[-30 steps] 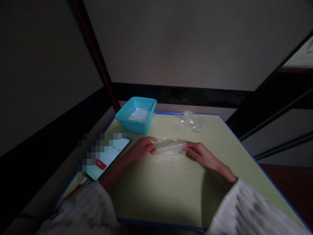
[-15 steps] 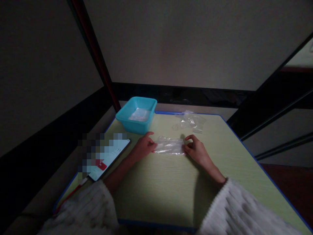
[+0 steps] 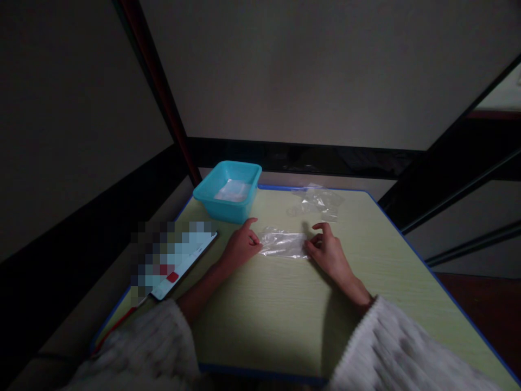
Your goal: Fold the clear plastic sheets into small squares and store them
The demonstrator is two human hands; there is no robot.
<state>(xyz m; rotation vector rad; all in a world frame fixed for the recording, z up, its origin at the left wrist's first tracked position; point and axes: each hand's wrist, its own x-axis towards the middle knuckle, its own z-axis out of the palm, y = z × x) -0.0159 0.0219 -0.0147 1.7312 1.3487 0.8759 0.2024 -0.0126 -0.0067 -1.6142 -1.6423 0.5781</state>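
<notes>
A folded piece of clear plastic film (image 3: 285,245) lies flat on the table between my hands, forming a shiny, wrinkled strip. My left hand (image 3: 242,244) pinches its left end between thumb and fingers, with the index finger raised. At the opposite end my right hand (image 3: 329,252) has thumb and fingertips closed on the edge, the index finger bent above it. Whether the film is a bag or a glove I cannot tell.
A turquoise plastic basin (image 3: 228,209) holding pale, flat film stands at the back left. Crumpled clear plastic (image 3: 319,201) lies near the far edge. A phone (image 3: 185,266) with a red cable (image 3: 116,328) rests at left on the blue-edged table (image 3: 260,320).
The film's left part has become more wrinkled and its top edge has folded down slightly. Both hands stay at its ends, with only small finger shifts.
</notes>
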